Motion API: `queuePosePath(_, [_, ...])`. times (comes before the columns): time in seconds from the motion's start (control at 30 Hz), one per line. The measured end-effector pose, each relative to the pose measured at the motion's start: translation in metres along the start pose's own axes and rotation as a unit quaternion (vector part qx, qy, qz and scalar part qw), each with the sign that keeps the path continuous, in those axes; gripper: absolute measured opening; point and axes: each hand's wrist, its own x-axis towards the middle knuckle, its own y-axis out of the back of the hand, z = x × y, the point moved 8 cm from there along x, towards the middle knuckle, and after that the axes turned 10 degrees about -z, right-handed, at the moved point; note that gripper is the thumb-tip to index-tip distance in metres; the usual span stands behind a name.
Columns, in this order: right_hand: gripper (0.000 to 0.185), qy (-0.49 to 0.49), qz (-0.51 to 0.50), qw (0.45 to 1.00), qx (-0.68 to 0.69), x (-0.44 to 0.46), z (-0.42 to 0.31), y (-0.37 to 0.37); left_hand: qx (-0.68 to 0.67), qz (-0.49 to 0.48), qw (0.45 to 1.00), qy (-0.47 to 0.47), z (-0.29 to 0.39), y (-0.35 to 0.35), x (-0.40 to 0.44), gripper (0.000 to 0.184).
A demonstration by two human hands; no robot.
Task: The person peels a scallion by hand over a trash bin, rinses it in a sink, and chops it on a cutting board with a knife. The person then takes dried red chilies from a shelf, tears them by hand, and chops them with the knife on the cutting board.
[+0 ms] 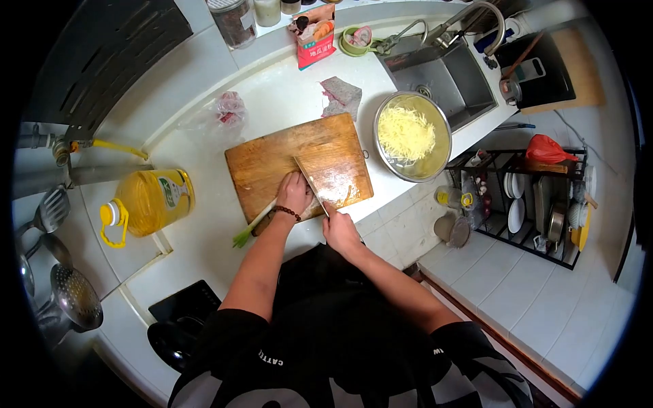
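On the wooden cutting board (272, 160) my left hand (294, 193) presses down, fingers curled over a green onion. The onion's green end (246, 234) sticks out past the board's lower left edge. My right hand (342, 231) is closed round the handle of a knife. The knife blade (311, 181) lies slanted across the board, right beside my left fingertips. To the right of the board stands a metal bowl (442, 151) holding pale yellow shreds (406, 134).
An oil jug (153, 200) stands left. Behind the board are a plastic bag (230, 109), a crumpled wrapper (342, 96) and a red packet (314, 39). The sink (449, 78) is at the back right, a black rack (500, 234) at the right.
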Motion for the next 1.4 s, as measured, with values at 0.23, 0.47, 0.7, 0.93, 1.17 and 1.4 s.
queuePosePath(0.23, [0.033,0.047,0.045,0.998,-0.009,0.052,-0.026,0.013,-0.02,0.0,1.0,0.008,-0.006,-0.007,-0.004,0.013])
queuePosePath(0.47, [0.038,0.007,0.002,1.0,-0.01,0.005,-0.007,0.007,-0.017,0.015,1.0,0.011,-0.006,-0.004,-0.002,0.014])
queuePosePath(0.7, [0.045,0.015,0.012,1.0,-0.009,0.002,-0.01,0.008,-0.028,0.035,0.999,0.02,-0.007,-0.001,-0.002,0.008])
queuePosePath(0.93, [0.034,0.013,0.01,1.0,-0.008,0.002,-0.01,0.006,-0.03,0.021,0.999,0.023,-0.006,0.0,-0.001,0.01])
queuePosePath(1.17, [0.034,0.067,0.044,0.997,-0.011,0.05,-0.032,0.012,-0.041,0.02,0.999,0.028,-0.012,-0.005,-0.004,0.013])
queuePosePath(1.4, [0.044,0.036,0.026,0.999,0.008,0.011,-0.019,0.01,-0.046,0.01,0.998,0.034,-0.009,0.001,-0.003,0.014])
